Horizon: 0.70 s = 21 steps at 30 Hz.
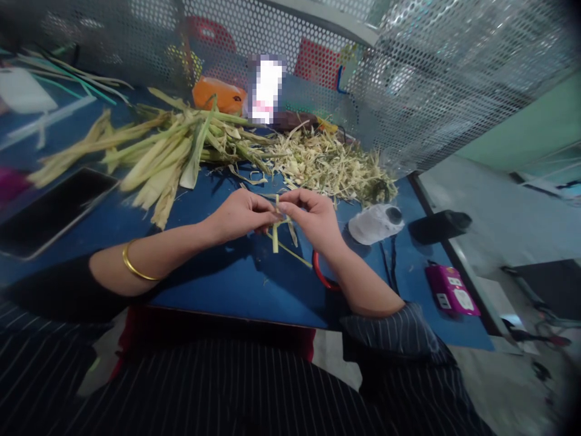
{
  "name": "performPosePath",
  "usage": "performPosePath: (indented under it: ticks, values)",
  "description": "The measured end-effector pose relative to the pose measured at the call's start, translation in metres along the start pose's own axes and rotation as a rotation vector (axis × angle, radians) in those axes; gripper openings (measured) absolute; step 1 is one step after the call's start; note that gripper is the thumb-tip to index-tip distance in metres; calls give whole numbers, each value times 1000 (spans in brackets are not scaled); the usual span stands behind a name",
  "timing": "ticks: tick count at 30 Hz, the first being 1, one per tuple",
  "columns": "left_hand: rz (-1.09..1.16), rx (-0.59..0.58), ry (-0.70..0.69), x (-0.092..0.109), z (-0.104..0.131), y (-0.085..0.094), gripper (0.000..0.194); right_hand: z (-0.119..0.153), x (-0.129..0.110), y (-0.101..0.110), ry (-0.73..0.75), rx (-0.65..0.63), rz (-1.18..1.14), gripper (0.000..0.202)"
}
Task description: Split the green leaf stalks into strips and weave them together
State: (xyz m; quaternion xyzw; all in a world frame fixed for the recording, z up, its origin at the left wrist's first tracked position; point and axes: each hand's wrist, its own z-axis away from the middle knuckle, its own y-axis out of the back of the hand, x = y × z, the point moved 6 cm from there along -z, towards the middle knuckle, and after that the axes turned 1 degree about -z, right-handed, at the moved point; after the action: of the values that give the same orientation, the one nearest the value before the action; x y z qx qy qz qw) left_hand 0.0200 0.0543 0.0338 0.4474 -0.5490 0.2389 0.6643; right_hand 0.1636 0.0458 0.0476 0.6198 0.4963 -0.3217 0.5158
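Note:
Over the blue table, my left hand (242,213) and my right hand (313,215) meet with their fingertips close together. Both pinch a small piece made of pale green-yellow husk strips (275,238). One strip end hangs straight down below the fingers, and a thin strand trails toward the lower right. Part of the piece is hidden behind my fingers. Beyond my hands lie a bundle of long dried husk leaves (158,151) and a heap of shredded husk scraps (331,162).
Right of my hands are a white-wrapped spool (376,224), a red ring-shaped handle (323,272), a dark cylinder (439,226) and a magenta box (451,289). A dark tablet-like slab (54,209) lies left. An orange packet (218,95) stands before the perforated metal screen (408,97).

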Motion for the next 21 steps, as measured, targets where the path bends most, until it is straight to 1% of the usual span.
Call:
performPosePath:
  ticks: [4, 8, 11, 15, 18, 21]
  values:
    - [-28, 13, -4, -3, 0, -3, 29, 5, -1, -6, -20, 20, -42, 13]
    - [38, 16, 8, -1, 0, -3, 25, 7, 5, -6, -91, 51, -155, 14]
    - [97, 13, 12, 1, 0, -2, 25, 5, 6, -4, -89, 44, -178, 17]
    - [192, 67, 58, 0, 0, 4, 26, 1, 3, 3, -60, 40, -185, 21]
    - [258, 101, 101, -3, -2, 8, 28, -1, 7, 6, -106, 40, -191, 21]
    - [321, 88, 152, -8, -4, 8, 31, -2, 11, 5, -133, 32, -197, 18]
